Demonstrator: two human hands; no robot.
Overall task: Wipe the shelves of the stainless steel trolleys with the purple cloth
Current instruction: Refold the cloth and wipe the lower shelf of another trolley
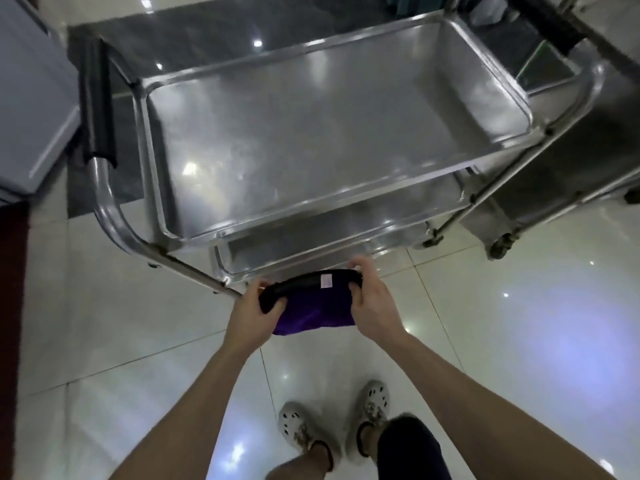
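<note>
Both hands are clenched around the black padded handle (308, 284) at the near end of a stainless steel trolley (332, 140), the left hand (254, 311) on its left end and the right hand (372, 299) on its right. The purple cloth (311, 315) hangs off the handle between the hands, pinned under their grip. The trolley's top shelf (311, 143) lies just beyond the hands, with a lower shelf (311, 244) beneath it.

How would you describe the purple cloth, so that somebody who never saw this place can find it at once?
Start at the big stainless steel trolley in the middle of the tiled floor. At its near end, both hands, left hand and right hand, grip a black padded handle. The purple cloth hangs over that handle between the hands: the only purple thing among steel and pale tiles.
</note>
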